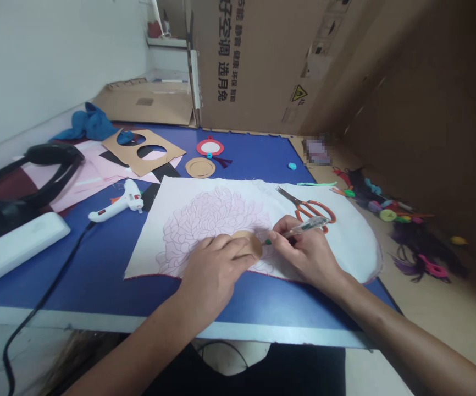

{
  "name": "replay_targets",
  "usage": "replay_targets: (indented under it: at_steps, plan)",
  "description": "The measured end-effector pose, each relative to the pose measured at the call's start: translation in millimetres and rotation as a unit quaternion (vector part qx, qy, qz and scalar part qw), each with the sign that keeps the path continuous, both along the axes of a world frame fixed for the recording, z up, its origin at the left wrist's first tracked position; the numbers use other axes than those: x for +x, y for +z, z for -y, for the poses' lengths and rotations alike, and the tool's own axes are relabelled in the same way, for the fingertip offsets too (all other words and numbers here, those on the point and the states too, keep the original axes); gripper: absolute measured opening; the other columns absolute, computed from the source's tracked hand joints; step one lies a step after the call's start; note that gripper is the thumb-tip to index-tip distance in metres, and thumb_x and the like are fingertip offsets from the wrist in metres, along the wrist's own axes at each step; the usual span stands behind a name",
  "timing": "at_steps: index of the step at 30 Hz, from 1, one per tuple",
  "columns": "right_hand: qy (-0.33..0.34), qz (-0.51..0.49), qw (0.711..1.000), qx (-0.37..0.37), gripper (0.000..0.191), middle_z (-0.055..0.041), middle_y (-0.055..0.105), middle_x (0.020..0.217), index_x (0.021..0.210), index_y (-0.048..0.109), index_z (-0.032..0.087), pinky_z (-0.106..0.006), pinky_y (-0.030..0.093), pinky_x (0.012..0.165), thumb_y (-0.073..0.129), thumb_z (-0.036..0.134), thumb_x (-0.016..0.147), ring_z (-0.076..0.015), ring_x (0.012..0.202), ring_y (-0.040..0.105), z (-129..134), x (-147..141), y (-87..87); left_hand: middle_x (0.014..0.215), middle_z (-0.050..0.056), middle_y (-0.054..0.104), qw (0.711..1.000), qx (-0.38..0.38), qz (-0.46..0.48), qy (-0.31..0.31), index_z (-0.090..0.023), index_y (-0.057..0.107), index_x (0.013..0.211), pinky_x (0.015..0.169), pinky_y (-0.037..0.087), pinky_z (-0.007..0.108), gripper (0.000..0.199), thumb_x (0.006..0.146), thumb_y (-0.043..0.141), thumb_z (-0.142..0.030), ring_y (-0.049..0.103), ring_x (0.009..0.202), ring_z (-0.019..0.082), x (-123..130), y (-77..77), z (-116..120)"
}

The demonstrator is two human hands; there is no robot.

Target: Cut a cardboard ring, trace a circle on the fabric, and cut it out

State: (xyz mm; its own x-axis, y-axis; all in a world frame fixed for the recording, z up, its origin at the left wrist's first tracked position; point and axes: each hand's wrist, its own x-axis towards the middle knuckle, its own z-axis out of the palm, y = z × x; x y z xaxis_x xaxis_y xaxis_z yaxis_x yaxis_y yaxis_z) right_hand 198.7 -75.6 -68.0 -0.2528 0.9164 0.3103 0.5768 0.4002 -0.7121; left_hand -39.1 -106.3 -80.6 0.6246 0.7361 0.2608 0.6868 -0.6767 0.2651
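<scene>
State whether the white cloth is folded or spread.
Spread: the cloth lies flat on the blue table, its flower drawing showing.

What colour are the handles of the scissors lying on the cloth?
The scissors' handles are orange, seen best in the head view.

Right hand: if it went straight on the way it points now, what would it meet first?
The pen in the right hand would likely meet the curved brown card piece under the left hand first; the tip looks very close to it, though depth is hard to judge here.
</scene>
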Motion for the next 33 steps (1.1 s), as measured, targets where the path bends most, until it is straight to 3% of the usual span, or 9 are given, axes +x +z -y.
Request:
replay_targets:
  at_steps: [12, 23, 33]
  plan:
    - [0.010, -0.002, 1.000, 0.022, 0.027, -0.0002, 0.065, 0.064, 0.076, 0.065, 0.020, -0.028, 0.038, 0.052, 0.060, 0.031, 0.100, -0.0136, 0.053, 0.056, 2.2, 0.5, -0.3, 0.139, -0.003, 0.073, 1.000, 0.003, -0.004, -0.001, -0.035, 0.073, 0.130, 0.086, 0.045, 0.042, 0.046, 0.100, 0.056, -0.005, 0.060, 0.113, 0.025, -0.6, -2.0, 0.0]
    - [0.002, -0.007, 1.000, 0.017, 0.025, 0.0014, 0.063, 0.060, 0.078, 0.065, 0.021, -0.028, 0.039, 0.051, 0.061, 0.031, 0.100, -0.0138, 0.052, 0.056, 1.0, -0.4, 0.9, 0.139, -0.003, 0.073, 1.000, 0.005, -0.010, 0.001, -0.036, 0.073, 0.132, 0.086, 0.046, 0.041, 0.045, 0.101, 0.057, -0.007, 0.061, 0.113, 0.025, 0.0, -1.4, 0.5]
    - [-0.014, -0.003, 1.000, 0.009, 0.023, -0.0009, 0.066, 0.070, 0.085, 0.066, 0.020, -0.028, 0.039, 0.052, 0.060, 0.035, 0.102, -0.0143, 0.057, 0.055, -2.5, -1.3, -5.7, 0.138, -0.002, 0.074, 1.000, 0.007, -0.003, -0.001, -0.034, 0.075, 0.129, 0.086, 0.047, 0.042, 0.045, 0.101, 0.053, -0.006, 0.061, 0.113, 0.025, 0.0, -0.1, -0.2]
